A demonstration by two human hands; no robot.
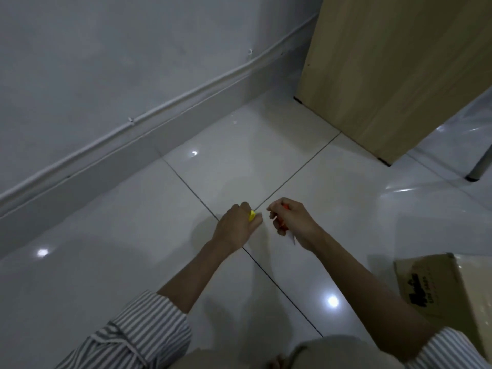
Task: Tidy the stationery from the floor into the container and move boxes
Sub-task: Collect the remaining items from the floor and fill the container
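Position: the person is low over the tiled floor (127, 267), both forearms reaching forward to where the grout lines cross.

Left grip (237, 226): fingers curled, back of the hand up. It pinches a small yellow item (251, 216), of which only a sliver shows between thumb and fingers. What kind of stationery it is cannot be told. Whether the knuckles touch the tile or sit just above it cannot be told.

Right grip (292, 222): fingers curled round a slim orange item (285, 207). An orange end shows above the fingers and a pale tip projects below the heel of the hand. It looks like a pen or marker, though it is blurred.

The two grips sit just beside each other, apart, not touching.

Cardboard box (450, 291): stands on the floor near the right forearm, dark print on its near face. Its inside is not visible.

Surroundings:
- A light wooden panel (399, 75) stands on the floor ahead and to the right.
- A metal leg (481, 165) with a dark foot stands beyond it.
- A white cable duct (159, 107) runs along the grey wall above the skirting board (127, 169).
- Striped sleeves (141, 334) are pushed up both arms.
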